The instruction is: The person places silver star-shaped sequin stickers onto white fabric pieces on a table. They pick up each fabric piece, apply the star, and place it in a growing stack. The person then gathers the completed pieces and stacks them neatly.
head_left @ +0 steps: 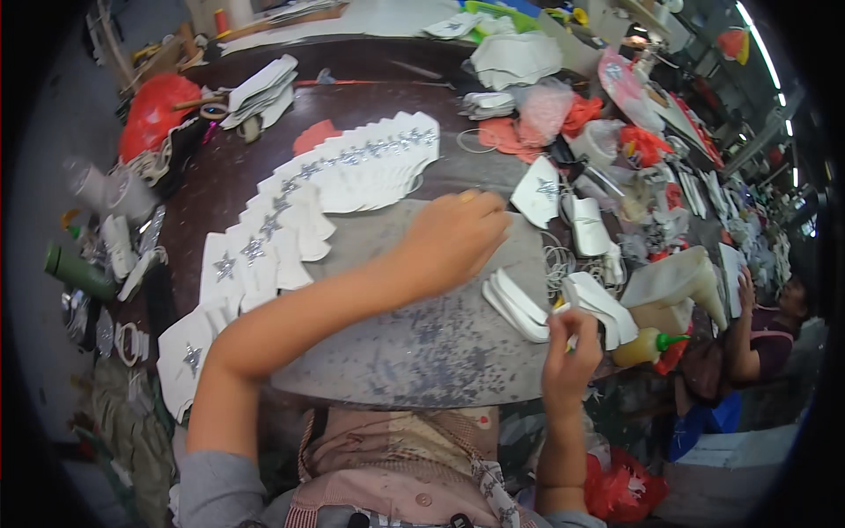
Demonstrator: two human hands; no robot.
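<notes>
My left hand [459, 236] reaches across the grey work board [414, 343], fingers curled; whatever they hold, if anything, is hidden. Just right of it is a white cut piece with a silver star [539, 194]. My right hand [572, 348] is raised at the board's right edge, its fingers pinched round something too small to name. Beside those fingers are a stack of white curved pieces [515, 305] and a second white stack [601, 306]. A long overlapping row of white star pieces [352, 167] curves from the far middle down to the near left.
A glue bottle with a green tip [647, 346] stands right of my right hand. Thin white cords [556, 262] lie between the stacks. Plastic bags [543, 113] and more white pieces [516, 58] crowd the far right. Another person [764, 330] sits at the right.
</notes>
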